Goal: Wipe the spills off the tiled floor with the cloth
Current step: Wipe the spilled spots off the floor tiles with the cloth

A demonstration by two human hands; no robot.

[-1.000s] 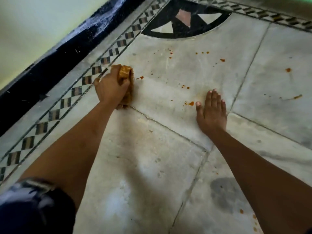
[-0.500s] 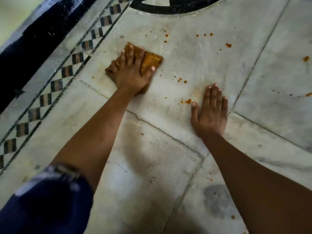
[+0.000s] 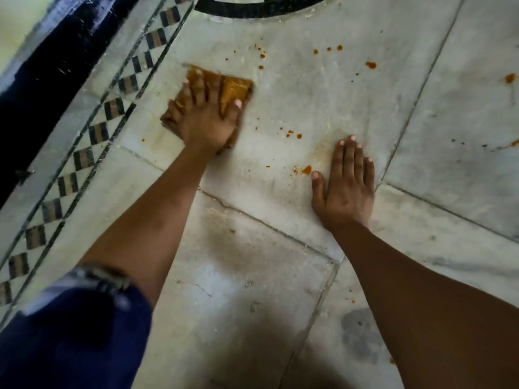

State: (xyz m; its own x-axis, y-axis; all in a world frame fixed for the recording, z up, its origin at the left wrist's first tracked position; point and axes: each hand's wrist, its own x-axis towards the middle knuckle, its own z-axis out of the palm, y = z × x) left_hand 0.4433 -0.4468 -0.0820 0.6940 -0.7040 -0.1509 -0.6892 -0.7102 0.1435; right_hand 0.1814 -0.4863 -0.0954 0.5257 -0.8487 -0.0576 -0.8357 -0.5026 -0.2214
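The left hand [image 3: 205, 122] is pressing flat on the orange-stained cloth [image 3: 235, 89], fingers spread and nearly straight, pinning rather than clutching it. The cloth is lying on the tiled floor [image 3: 309, 102] near the checkered border [image 3: 112, 108]. It is looking soft and limp, likely bunching if pushed by an edge, so a broad palm over its middle is suiting it. Farther from the border, the right hand [image 3: 346, 189] is resting flat and empty beside orange spills [image 3: 306, 169].

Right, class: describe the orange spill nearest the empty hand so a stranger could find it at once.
On the large pale tile, find the right hand lying flat. The spill sits just beside its thumb tip, a solid orange blob, larger than the specks scattered nearby.
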